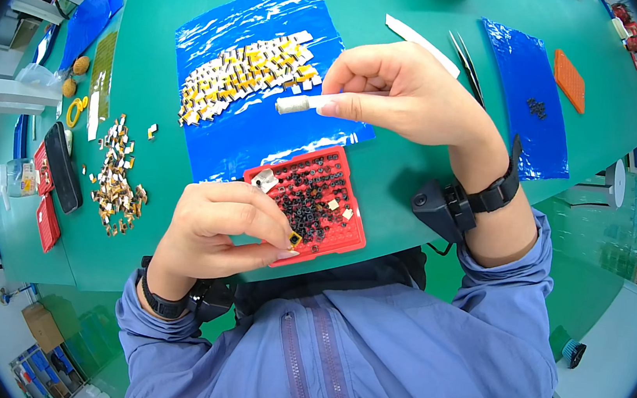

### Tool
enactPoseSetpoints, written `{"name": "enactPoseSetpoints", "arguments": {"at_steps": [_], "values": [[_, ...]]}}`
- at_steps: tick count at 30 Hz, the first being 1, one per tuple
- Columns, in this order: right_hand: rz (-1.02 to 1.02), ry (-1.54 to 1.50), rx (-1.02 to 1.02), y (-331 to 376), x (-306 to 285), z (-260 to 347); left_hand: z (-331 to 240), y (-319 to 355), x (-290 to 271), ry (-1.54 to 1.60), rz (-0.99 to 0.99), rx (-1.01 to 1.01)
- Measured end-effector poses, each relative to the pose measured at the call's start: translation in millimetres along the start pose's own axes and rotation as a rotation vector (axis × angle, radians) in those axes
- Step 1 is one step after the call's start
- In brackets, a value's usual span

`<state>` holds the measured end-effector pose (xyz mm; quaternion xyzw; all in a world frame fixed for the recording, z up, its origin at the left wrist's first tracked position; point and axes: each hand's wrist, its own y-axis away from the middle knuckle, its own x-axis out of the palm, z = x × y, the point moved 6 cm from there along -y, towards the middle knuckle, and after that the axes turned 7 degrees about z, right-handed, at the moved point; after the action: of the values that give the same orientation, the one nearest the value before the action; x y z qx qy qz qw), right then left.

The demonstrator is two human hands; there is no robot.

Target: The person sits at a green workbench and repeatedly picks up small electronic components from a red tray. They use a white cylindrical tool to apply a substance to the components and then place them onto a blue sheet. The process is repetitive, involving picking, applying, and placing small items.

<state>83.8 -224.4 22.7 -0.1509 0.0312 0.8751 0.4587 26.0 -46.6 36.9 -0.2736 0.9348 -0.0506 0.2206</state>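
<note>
My left hand is closed, pinching a small yellow-and-black square part at the near left edge of a red tray. Many tiny black ring-like parts fill that tray, along with a few pale squares and a crumpled white scrap. Above the tray's far side, my right hand grips a thin white stick with a grey wrapped end, which points left. Beneath it a blue sheet carries slanting rows of small white-and-yellow pieces.
Loose pieces lie in a heap on the green table at left, near a black case and yellow scissors. Tweezers lie beyond my right hand. Another blue sheet at right holds black bits, beside an orange tray.
</note>
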Motion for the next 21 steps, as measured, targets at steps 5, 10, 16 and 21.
{"name": "enactPoseSetpoints", "arguments": {"at_steps": [5, 10, 16, 21], "values": [[0.001, 0.006, -0.006, 0.0, -0.1, -0.7, 0.7, 1.1, 0.6, -0.001, -0.004, -0.005], [0.047, 0.048, 0.041, -0.2, -1.2, 1.8, -0.1, 0.7, 0.3, -0.008, -0.004, -0.003], [-0.141, -0.036, 0.005, -0.6, -15.9, 1.5, 19.7, 6.7, -6.8, 0.082, -0.113, -0.196], [-0.261, -0.038, -0.058, -4.7, -28.3, -9.1, 28.8, 7.0, -15.5, 0.303, -0.287, -0.258]]}}
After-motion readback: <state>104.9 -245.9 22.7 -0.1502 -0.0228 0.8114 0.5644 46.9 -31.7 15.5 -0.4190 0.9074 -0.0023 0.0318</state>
